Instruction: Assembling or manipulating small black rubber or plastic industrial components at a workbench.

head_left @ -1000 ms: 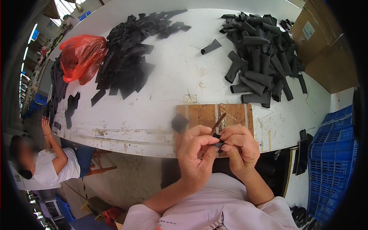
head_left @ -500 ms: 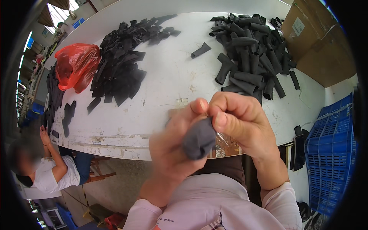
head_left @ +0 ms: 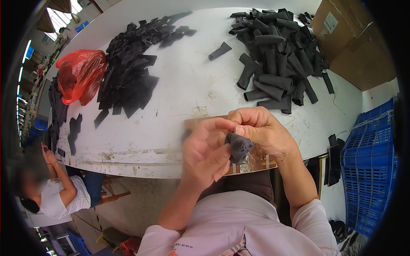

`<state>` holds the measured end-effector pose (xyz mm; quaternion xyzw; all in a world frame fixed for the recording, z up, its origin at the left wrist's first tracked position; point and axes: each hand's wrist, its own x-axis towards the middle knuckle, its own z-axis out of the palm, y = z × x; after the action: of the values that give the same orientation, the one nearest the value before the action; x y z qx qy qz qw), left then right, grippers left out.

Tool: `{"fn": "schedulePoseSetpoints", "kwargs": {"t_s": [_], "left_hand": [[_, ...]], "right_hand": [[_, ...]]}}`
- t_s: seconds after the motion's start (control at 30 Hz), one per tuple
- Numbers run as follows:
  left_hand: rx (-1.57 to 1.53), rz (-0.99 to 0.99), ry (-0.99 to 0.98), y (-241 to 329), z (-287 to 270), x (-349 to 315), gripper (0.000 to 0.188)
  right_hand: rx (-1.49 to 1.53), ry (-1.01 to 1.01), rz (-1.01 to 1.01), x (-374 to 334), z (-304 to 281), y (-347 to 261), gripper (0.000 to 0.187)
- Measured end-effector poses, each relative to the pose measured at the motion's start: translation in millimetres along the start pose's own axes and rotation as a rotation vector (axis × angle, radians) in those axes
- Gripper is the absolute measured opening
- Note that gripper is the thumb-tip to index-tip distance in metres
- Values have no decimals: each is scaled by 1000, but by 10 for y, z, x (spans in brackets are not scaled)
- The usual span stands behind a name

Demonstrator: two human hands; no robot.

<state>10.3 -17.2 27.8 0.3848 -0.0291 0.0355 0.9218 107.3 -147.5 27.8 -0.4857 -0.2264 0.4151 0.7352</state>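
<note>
Item held: one dark grey fabric piece [head_left: 240,148], bunched, located between the two hands above the near edge of a brown board [head_left: 192,123] on the bench [head_left: 188,94].

Right hand [head_left: 270,133]: narrow grip, thumb and finger closed on the piece's upper end. Left hand [head_left: 204,148]: thumb against the piece's left side, fingers curled behind; grip appears to hold it, though the contact behind is hidden.

Relation: the piece lies below the right grip, toward the wearer, and to the right of the left palm. Long axis cannot be told with certainty; the visible bulk runs from the right fingertips toward the wearer. Neither hand is nearer; both touch it.
</note>
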Motion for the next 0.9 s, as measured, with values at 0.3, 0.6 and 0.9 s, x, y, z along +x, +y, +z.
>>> {"fn": "schedulePoseSetpoints", "kwargs": {"t_s": [0.3,0.6,0.9], "left_hand": [[364,62,333,-193,-117,-59,23],[584,511,125,-87,-120,21,12],[221,228,204,-205,-138,51,23]], "right_hand": [[94,59,59,21,-162,523,18],[-687,327,-576,-73,139,149,26],[-1472,248,-515,-157,17,319,23]]}}
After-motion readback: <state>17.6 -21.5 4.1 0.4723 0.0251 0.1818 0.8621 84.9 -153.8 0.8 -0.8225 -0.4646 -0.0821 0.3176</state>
